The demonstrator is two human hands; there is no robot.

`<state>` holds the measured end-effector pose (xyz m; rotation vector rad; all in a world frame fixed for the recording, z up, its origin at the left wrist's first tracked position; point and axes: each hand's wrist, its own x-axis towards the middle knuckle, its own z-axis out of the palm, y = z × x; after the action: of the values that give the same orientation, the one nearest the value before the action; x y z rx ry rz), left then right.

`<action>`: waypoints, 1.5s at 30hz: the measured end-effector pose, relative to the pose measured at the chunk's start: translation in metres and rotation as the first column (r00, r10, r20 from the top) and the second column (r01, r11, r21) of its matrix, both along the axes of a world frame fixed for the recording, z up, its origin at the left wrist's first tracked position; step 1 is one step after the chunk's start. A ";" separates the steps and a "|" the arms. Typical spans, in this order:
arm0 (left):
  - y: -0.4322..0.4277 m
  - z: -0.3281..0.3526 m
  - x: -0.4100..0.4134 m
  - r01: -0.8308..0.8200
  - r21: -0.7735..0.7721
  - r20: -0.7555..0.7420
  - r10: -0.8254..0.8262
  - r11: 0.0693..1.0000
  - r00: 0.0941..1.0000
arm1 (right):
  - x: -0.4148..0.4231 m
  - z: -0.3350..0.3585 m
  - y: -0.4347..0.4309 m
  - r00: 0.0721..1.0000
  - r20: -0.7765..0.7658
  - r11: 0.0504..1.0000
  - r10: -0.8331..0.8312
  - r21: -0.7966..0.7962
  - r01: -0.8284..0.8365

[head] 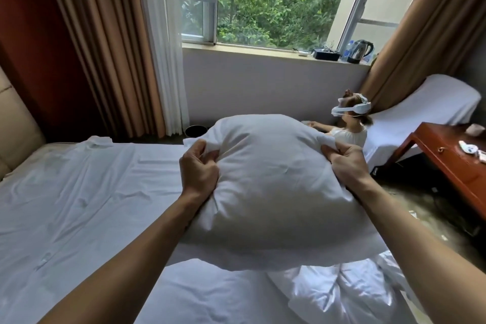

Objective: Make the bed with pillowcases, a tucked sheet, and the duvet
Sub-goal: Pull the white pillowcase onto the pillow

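You hold the pillow [271, 192] aloft above the sheet [79, 192], L hand [198, 166] & R hand [347, 166] each fisted in its sides; headboard [15, 126] lies left, nearer your L hand

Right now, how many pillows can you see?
1. The pillow is held above the bed, gripped by the left hand and the right hand. More could be hidden in the crumpled bedding below it.
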<state>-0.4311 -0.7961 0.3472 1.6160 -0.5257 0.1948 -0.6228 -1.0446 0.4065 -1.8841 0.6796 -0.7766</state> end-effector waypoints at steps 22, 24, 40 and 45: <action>-0.291 -0.040 -0.141 -0.197 0.129 -0.088 0.209 0.972 0.974 | -0.097 -0.032 -0.317 0.985 0.013 0.985 0.172 0.009 -0.172; -0.309 -0.070 -0.154 -0.154 0.235 -0.214 0.206 0.960 0.955 | -0.114 -0.061 -0.332 0.990 -0.059 0.990 0.128 0.074 -0.123; -0.306 -0.250 -0.249 0.114 0.445 -0.746 0.298 0.888 0.595 | -0.217 -0.235 -0.324 0.875 -0.450 0.961 0.179 0.272 -0.056; -0.320 -0.224 -0.247 0.076 0.438 -0.719 0.298 0.896 0.627 | -0.216 -0.219 -0.329 0.949 -0.281 0.916 0.139 0.401 -0.015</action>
<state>-0.6785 -1.1161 0.1232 1.9715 0.2496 -0.5741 -0.8388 -1.3733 0.1879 -1.6551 0.8750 -0.2651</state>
